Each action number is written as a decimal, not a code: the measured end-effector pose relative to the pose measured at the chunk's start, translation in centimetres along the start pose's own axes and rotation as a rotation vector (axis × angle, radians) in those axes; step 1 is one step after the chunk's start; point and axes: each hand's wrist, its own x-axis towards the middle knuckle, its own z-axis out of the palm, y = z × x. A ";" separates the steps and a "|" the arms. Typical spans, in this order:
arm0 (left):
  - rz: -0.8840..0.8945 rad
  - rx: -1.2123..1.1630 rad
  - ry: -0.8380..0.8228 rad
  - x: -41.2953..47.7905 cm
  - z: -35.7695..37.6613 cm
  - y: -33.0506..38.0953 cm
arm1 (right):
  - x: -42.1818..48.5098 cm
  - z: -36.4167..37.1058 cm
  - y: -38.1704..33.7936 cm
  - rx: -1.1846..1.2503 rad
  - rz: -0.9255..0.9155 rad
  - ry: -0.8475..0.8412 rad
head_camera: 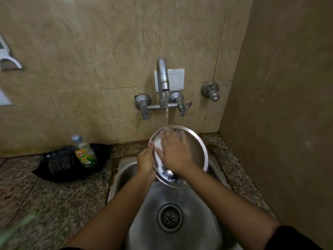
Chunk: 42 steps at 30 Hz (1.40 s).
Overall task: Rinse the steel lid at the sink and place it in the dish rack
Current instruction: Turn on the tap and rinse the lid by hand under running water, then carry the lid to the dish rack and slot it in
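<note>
Both hands worked the round steel lid [194, 150], left hand [146, 160] clamping its rim, right hand [173, 154] flat, tilting it under the tap's stream [167, 114].

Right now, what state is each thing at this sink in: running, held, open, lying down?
Tap: running, stream hitting the lid.
Steel lid: tilted over the sink, wet.
Left hand: gripping the lid's left rim.
Right hand: flat on the lid's face.
Sink: drain unplugged.
Soap bottle: capped, leaning in the black tray.
</note>
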 end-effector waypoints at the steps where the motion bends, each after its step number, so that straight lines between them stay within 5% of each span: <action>1: -0.002 -0.011 0.010 0.3 0.0 0.3 | -1.0 0.5 -0.4 -0.069 -0.136 0.053; 5: -0.003 0.006 0.079 0.8 -1.2 1.8 | -5.4 2.4 3.2 -0.016 -0.499 0.142; 8: 0.047 0.055 0.100 0.2 -2.1 2.2 | -7.4 3.6 8.3 0.129 -0.488 0.157; 14: 0.182 0.189 0.120 -1.0 -2.8 2.5 | -3.0 1.0 9.2 0.519 0.025 0.308; 19: 0.276 0.246 0.075 -3.0 -2.3 3.9 | 3.9 -3.0 5.5 1.131 0.490 0.364; 26: 0.411 0.334 0.091 -4.2 -2.8 5.7 | 8.3 -3.4 5.2 1.026 0.677 0.519; 30: 0.414 0.344 0.095 -4.4 -3.1 5.8 | 7.6 -3.8 4.7 0.630 0.569 0.535; 34: 0.422 0.361 0.078 -4.5 -3.2 5.9 | 6.8 -3.5 5.2 0.503 0.482 0.496; 42: 0.641 0.354 0.103 -4.2 -3.9 5.1 | -0.5 -3.9 5.3 1.204 0.134 -0.015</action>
